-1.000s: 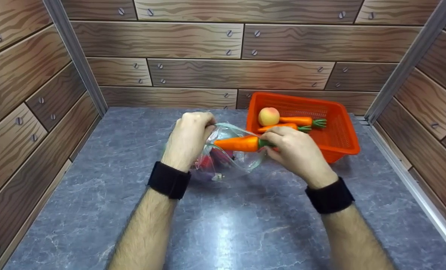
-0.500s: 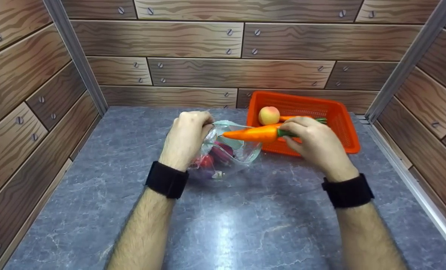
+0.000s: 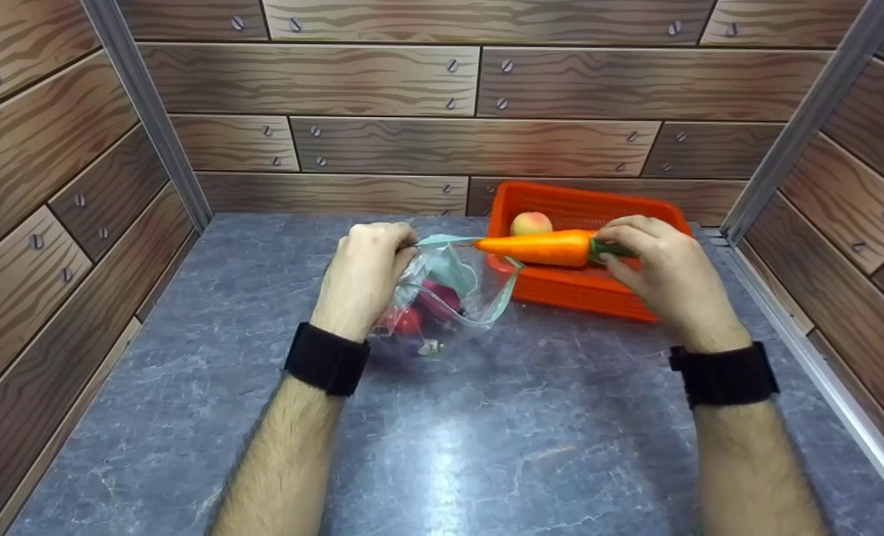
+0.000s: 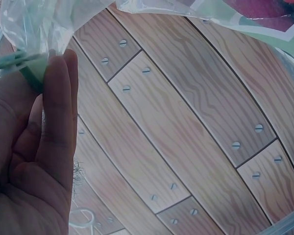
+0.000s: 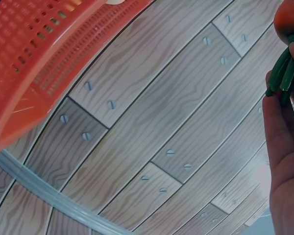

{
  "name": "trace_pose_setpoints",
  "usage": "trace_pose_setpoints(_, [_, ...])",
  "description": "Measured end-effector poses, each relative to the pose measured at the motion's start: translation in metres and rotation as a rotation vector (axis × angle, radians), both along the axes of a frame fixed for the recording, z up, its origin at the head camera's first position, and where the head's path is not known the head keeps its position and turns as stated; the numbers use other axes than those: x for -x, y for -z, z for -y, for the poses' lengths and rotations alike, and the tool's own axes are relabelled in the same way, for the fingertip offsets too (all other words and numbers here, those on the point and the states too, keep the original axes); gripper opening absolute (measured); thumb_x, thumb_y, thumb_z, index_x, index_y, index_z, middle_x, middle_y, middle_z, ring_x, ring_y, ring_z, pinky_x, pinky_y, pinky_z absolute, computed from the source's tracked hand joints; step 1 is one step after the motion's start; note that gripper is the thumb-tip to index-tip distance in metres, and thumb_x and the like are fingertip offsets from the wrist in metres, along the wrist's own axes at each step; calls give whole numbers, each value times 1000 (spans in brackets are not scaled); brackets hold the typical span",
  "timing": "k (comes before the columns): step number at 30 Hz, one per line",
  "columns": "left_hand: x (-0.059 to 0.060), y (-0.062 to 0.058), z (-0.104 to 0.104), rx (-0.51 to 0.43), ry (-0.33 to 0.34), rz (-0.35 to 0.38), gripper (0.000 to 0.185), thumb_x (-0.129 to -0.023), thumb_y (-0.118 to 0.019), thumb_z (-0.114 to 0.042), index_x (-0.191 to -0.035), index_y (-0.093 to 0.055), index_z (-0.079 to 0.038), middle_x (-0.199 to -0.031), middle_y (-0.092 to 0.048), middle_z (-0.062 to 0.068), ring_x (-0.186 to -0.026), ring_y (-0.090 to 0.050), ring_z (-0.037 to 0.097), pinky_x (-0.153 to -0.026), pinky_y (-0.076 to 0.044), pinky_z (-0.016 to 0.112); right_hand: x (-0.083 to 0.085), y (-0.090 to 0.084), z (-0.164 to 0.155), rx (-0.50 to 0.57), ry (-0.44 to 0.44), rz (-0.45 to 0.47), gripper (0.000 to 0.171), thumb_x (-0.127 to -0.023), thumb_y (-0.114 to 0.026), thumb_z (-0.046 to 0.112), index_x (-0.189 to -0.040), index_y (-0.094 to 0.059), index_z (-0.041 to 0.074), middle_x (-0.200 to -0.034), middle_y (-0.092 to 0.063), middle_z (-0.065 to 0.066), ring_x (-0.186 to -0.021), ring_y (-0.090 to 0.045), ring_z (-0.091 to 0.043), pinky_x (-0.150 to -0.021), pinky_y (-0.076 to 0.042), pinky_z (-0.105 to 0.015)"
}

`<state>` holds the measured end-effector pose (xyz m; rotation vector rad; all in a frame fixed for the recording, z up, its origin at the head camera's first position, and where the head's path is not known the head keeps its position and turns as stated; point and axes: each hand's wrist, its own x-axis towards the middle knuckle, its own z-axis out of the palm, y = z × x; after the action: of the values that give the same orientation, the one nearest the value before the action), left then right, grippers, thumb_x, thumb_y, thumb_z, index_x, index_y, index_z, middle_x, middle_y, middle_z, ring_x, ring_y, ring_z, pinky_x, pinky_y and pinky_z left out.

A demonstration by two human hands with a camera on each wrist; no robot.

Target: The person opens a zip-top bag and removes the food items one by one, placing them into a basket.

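The person's left hand (image 3: 362, 275) pinches one edge of a clear plastic bag (image 3: 453, 269) between thumb and fingertips; the left wrist view shows the green strip along the bag's mouth caught in that grip, with the fingers fairly straight and close together. The mouth gapes toward the right, and inside the bag lie a purple thing (image 3: 440, 296) and a red thing (image 3: 405, 321), blurred by the plastic. The right hand (image 3: 665, 272) holds a carrot (image 3: 542, 247) by its green top, thumb on one side and fingers on the other. The carrot hangs nearly level above the table (image 3: 487, 447), outside the bag, its tip pointing left at the bag's mouth; whether the tip touches the rim I cannot tell. Behind the carrot stands an orange basket (image 3: 583, 292), with a peach (image 3: 531, 223) at its left end. The carrot and right hand hide part of the basket's inside. A black band sits on each wrist, left (image 3: 328, 359) and right (image 3: 725, 374). Wood-patterned walls (image 3: 382, 82) surround the grey table.
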<state>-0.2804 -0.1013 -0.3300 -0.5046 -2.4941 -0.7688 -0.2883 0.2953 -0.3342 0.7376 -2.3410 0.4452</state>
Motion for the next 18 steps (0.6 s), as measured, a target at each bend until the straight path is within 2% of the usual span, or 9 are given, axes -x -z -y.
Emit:
trace_pose_setpoints(2, [0, 0, 1, -5, -6, 4, 8, -110, -80, -9, -111, -88, -6, -110, -91, 11, -105, -88, 32, -95, -73, 50, 1, 1, -5, 16, 11, 6, 33, -94, -95, -7, -124, -86, 5, -127, -86, -14, -117, -82, -38, -98, -64, -47])
trace_pose_setpoints(5, [0, 1, 2, -9, -12, 3, 8, -111, -80, -8, -111, -88, -5, -112, -91, 12, -106, -89, 33, -96, -73, 49, 4, 3, -12, 46, 29, 19, 33, -94, -93, -8, -124, -86, 4, -127, -86, -15, -117, -81, -39, -101, -59, -29])
trace_pose_setpoints(8, [0, 1, 3, -9, -12, 0, 9, -111, -80, -8, -112, -88, -5, -113, -91, 13, -106, -89, 33, -96, -73, 49, 7, 6, -17, 84, 40, 36, 32, -95, -92, -9, -124, -86, 4, -126, -86, -15, -119, -81, -39, -104, -46, -8])
trace_pose_setpoints(11, [-1, 0, 4, -11, -11, 2, 9, -111, -80, -8, -112, -88, -4, -113, -91, 14, -106, -89, 33, -95, -73, 49, 11, 10, -22, 108, 37, 39, 30, -96, -91, -10, -123, -86, 3, -125, -86, -16, -119, -81, -40, -106, -37, 1])
trace_pose_setpoints(14, [-2, -1, 6, -15, -13, 9, 9, -110, -80, -9, -112, -88, -4, -113, -91, 14, -106, -89, 33, -94, -73, 49, 15, 14, -26, 130, 52, 42, 28, -98, -90, -8, -124, -85, 2, -124, -86, -17, -118, -82, -41, -105, -39, -1])
trace_pose_setpoints(16, [-2, -1, 7, -19, -14, 13, 10, -110, -80, -8, -113, -88, -3, -114, -91, 15, -107, -89, 33, -95, -74, 49, 19, 17, -29, 147, 85, 52, 27, -99, -89, -7, -124, -85, 2, -123, -85, -18, -116, -82, -41, -103, -48, -11])
trace_pose_setpoints(18, [-2, -1, 8, -22, -14, 17, 10, -110, -80, -8, -113, -88, -3, -114, -91, 15, -108, -89, 34, -96, -73, 49, 22, 21, -31, 161, 129, 68, 25, -101, -87, -5, -125, -84, 2, -124, -85, -20, -115, -82, -43, -104, -58, -28])
